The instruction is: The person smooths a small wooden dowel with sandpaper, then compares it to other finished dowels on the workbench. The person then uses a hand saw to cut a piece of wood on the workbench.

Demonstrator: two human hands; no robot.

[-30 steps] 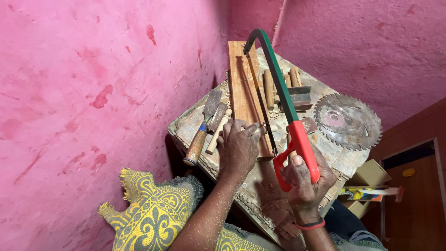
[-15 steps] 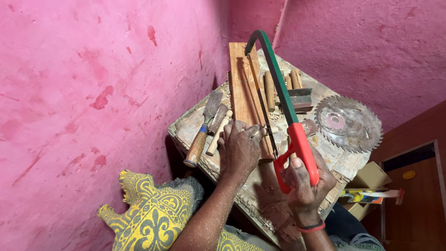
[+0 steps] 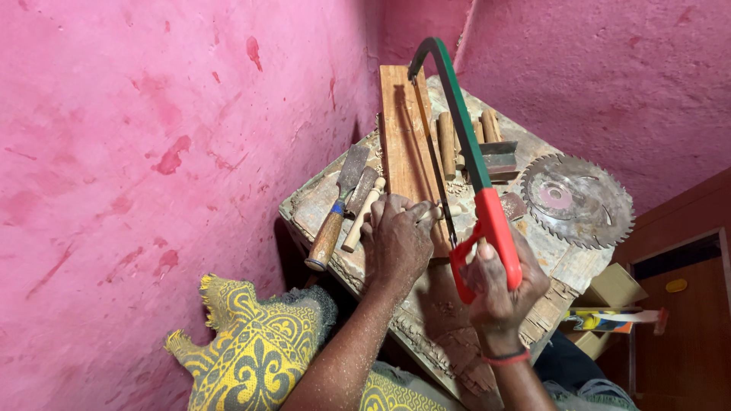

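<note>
Right hand (image 3: 499,285) fisted tight round the red handle of a hacksaw with a green and black bow frame (image 3: 464,144). The thin blade runs down from the far tip to the handle, slanting across a long reddish-brown wooden plank (image 3: 400,144) lying lengthwise on a worn, chipped wooden worktable (image 3: 567,262). Red band on that wrist.

Left hand (image 3: 396,243) pressed palm-down on the near end of the plank, fingers curled, with fingertips pinching a small pale wooden piece (image 3: 430,209) right beside the blade. Exact grip is partly hidden.

Left of that hand lie a chisel with a brown wooden handle and a blue ring (image 3: 335,221), a second flat dark metal tool (image 3: 362,190) and a pale wooden dowel (image 3: 362,221), all close together near the table edge. Beyond the saw frame is a cluster of short round wooden pegs (image 3: 448,144), and a dark rectangular block (image 3: 499,160) is next to them. A round toothed circular saw blade, rusty grey with a pinkish centre (image 3: 576,199), lies flat at the right end of the table.

A tan cardboard box (image 3: 613,288) sits below the table's right edge, and a long flat multicoloured package (image 3: 609,318) is under it; the print is too small to make out. On the brown wooden door (image 3: 678,335), far right, is a small yellow oval sticker (image 3: 675,285).

Yellow and grey patterned cloth (image 3: 251,350) lies at lower left against the pink wall (image 3: 152,152).
</note>
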